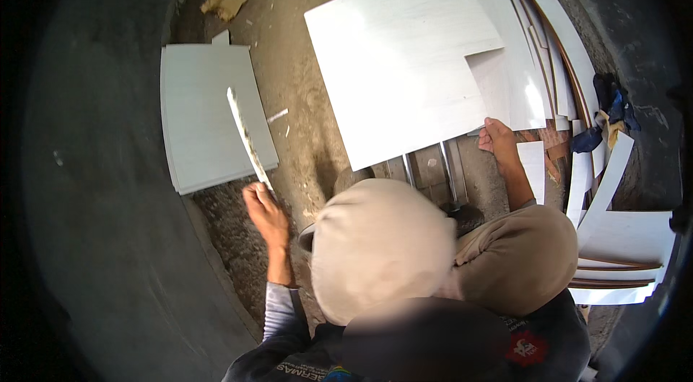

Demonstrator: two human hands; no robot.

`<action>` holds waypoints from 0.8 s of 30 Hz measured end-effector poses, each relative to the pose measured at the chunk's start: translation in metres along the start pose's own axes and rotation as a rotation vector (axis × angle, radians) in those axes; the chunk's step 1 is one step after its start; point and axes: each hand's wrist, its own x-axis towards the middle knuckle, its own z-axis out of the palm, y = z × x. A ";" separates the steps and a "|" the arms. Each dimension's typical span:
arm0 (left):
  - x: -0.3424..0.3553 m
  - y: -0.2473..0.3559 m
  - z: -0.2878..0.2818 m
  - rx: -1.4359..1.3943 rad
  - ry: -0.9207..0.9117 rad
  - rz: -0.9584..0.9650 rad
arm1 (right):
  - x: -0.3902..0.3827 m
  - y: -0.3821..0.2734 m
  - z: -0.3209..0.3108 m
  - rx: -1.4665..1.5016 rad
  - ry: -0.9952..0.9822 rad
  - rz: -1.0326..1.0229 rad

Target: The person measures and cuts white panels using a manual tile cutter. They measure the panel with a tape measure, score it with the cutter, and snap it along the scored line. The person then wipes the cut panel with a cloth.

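Observation:
In my left hand (264, 210) is a long, narrow whitish strip (246, 135) with dark patches, its far end pointing up and away over the left stack. My fingers are closed round its near end. A large white panel (397, 79) with a rectangular notch in its right side lies in front of my knees. At its near right corner, my right hand (498, 140) has its fingers curled against the edge, pinching it. Under the panel two shiny metal bars (449, 165) show in part.
A stack of white boards (209, 119) lies on the dirt floor at the left. More white sheets (530, 86) and brown-edged strips (559, 57) are piled at the right, beside a dark blue cloth (612, 111). A torn brown piece (223, 4) lies far left.

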 end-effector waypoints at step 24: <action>0.214 0.364 0.118 0.211 -1.518 0.719 | -0.116 -0.296 0.004 -0.221 0.039 -0.732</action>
